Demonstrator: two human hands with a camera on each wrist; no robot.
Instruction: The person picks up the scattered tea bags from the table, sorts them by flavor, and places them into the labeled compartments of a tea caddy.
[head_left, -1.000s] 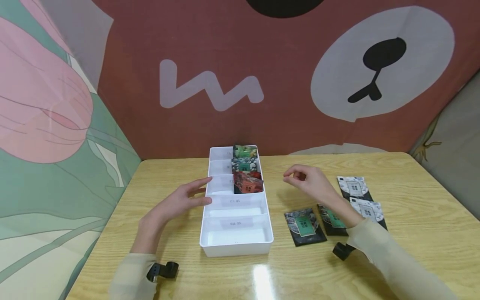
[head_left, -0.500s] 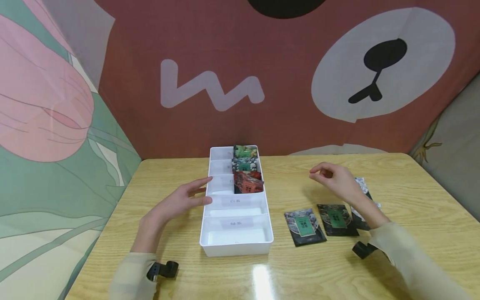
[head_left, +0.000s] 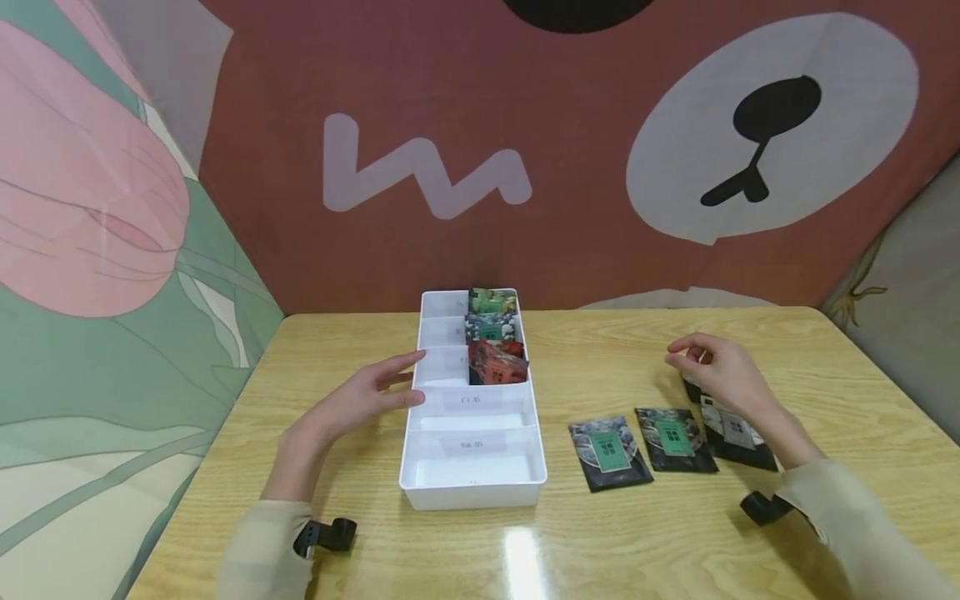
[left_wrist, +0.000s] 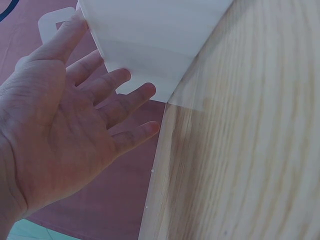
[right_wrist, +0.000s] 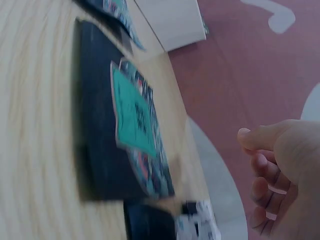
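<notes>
In the head view, my left hand (head_left: 356,400) rests at the left side of a white divided box (head_left: 472,496). Its fingers are spread, and the index fingertip and thumb touch the rim. The left wrist view shows the palm and fingers (left_wrist: 120,110) lying along the box wall without curling round it. My right hand (head_left: 723,375) hovers over the packets at the right, fingers loosely bent and holding nothing. Beneath it lie a white-and-black packet (head_left: 735,429) and another, mostly hidden. Closer to the box are two black packets with green labels, one (head_left: 677,439) beside the other (head_left: 610,454).
Red packets (head_left: 497,364), a grey-green packet (head_left: 490,328) and a green packet (head_left: 491,302) stand in the box's far compartments. Paper labels mark the compartments. The wooden table (head_left: 337,333) ends at a cloth backdrop (head_left: 480,242) printed with a bear.
My right hand has moved rightward in the head view, away from the box to above the white-and-black packets. My left hand stays at the box rim.
</notes>
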